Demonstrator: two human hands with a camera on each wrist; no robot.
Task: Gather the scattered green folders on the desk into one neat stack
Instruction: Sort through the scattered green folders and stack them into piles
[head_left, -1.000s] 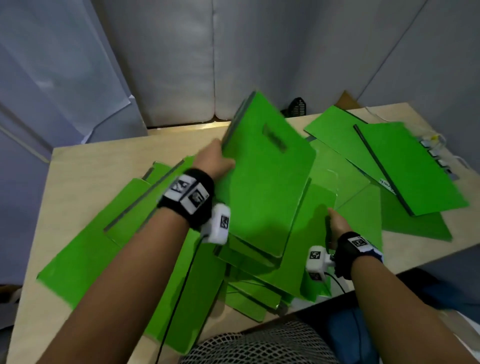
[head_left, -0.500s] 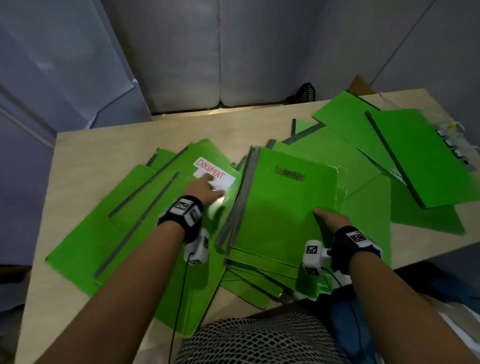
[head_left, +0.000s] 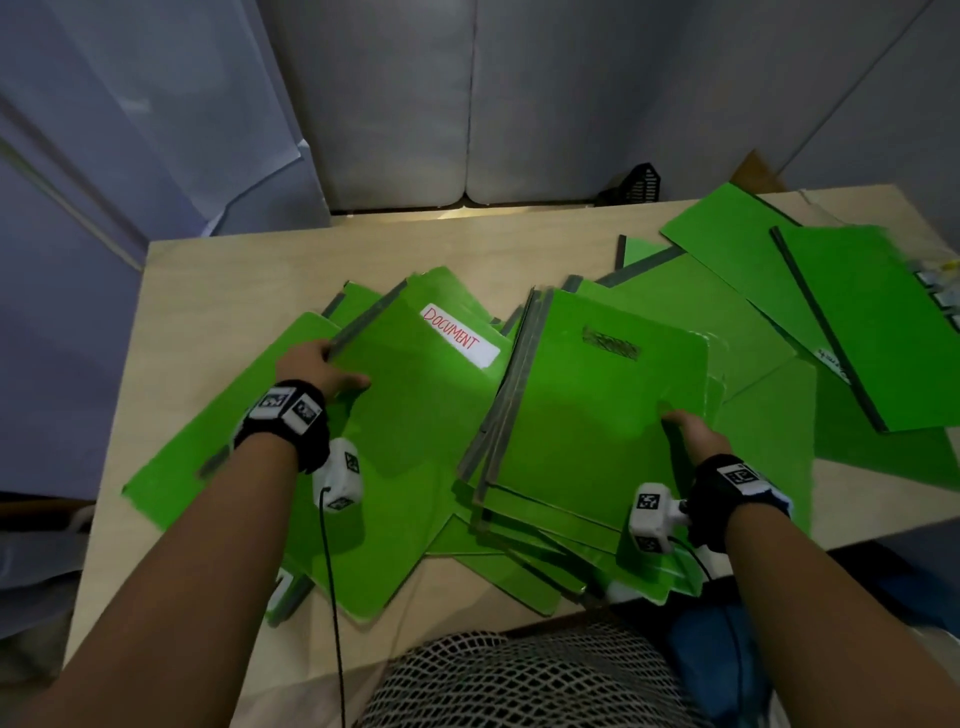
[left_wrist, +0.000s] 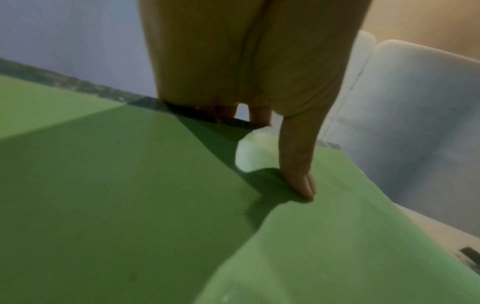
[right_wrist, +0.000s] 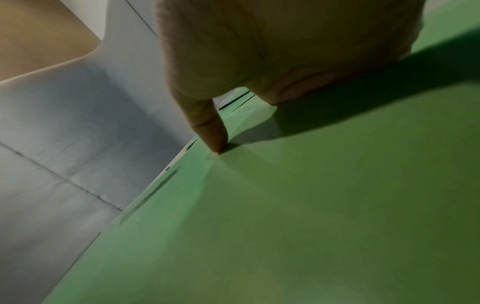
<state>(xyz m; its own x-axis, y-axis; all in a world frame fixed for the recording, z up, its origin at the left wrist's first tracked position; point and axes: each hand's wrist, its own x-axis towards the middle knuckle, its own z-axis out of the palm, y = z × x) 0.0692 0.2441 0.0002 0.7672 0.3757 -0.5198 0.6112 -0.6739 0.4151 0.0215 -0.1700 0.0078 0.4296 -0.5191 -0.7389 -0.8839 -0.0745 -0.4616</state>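
Observation:
Many green folders lie scattered over the desk (head_left: 234, 270). A rough stack (head_left: 587, 415) of them sits front centre, its top folder bearing a dark label. My right hand (head_left: 693, 431) holds the stack's right edge, thumb (right_wrist: 210, 131) on the top cover (right_wrist: 311, 195). To the left lies a folder with a white "DOCUMENT" label (head_left: 460, 335). My left hand (head_left: 322, 366) grips this folder (head_left: 415, 415) at its grey spine, thumb (left_wrist: 298, 174) on the cover (left_wrist: 130, 185) and fingers curled over the spine edge (left_wrist: 78, 85).
More green folders lie at the far right (head_left: 872, 322) and under my left forearm (head_left: 208, 441). Some front folders hang over the desk's near edge. Grey padded panels (head_left: 389, 104) stand behind the desk. Bare wood shows at the back left.
The lifted folder came down flat on the stack. My left hand left it, moved left to the DOCUMENT folder and now grips its spine. My right hand stayed at the stack's right edge.

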